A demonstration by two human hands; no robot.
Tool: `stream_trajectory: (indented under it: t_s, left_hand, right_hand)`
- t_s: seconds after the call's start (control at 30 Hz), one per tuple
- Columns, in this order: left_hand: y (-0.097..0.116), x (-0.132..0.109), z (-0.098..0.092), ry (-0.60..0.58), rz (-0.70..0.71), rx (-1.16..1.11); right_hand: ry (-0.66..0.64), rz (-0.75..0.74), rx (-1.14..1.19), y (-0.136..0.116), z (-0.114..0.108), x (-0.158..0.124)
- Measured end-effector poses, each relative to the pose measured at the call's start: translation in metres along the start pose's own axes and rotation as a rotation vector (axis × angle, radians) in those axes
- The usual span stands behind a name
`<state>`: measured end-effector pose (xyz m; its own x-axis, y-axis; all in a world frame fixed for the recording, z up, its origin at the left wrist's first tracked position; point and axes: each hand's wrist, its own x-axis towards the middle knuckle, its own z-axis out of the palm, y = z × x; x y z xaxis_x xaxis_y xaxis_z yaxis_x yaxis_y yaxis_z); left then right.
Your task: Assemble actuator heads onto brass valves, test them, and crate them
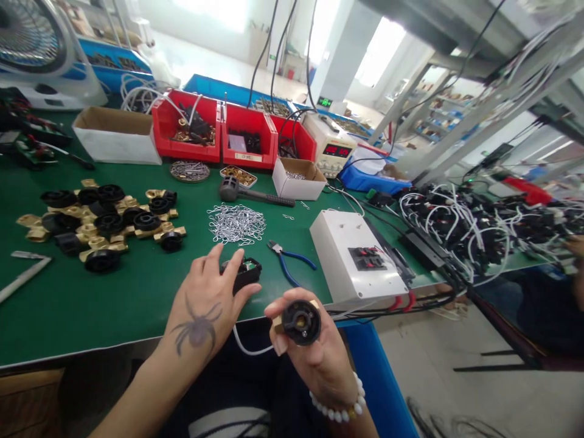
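Note:
My right hand [314, 347] grips a brass valve fitting with a round black plastic cap [301, 322], its recessed face turned up toward me. Spread over the table's front edge, my left hand [205, 304] has its thumb and fingers apart around a small black housing with a green circuit board [247, 274]. Whether the fingers touch that housing is hard to tell. A white cable [249, 350] hangs below the table edge between my hands. Blue-handled cutters [292, 260] lie just beyond my right hand, and a pile of metal wire clips [237, 223] lies beyond the left.
Several brass fittings with black caps [109, 222] cover the left of the green table [137, 304]. A black mallet [255, 193] lies before red bins [249, 159]. A white box with black terminals [351, 249] stands right, near a power supply [328, 146] and tangled white-cabled parts [456, 225].

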<state>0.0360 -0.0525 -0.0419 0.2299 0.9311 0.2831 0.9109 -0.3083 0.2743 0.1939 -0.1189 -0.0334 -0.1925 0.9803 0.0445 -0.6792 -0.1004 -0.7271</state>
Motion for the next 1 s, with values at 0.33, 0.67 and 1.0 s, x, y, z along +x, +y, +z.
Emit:
stream_trajectory:
  t_s: [0.33, 0.67, 1.0]
  left_hand:
    - [0.022, -0.033, -0.017, -0.128, -0.201, -1.050]
    - [0.010, -0.034, -0.008, -0.189, -0.472, -1.354]
    - [-0.023, -0.020, -0.021, 0.075, -0.432, -0.764]
  right_hand:
    - [0.084, 0.019, -0.431, 0.018, -0.001, 0.002]
    - [0.145, -0.086, -1.384, -0.043, -0.012, 0.050]
    - [0.082, -0.132, -1.290, -0.022, -0.001, 0.052]
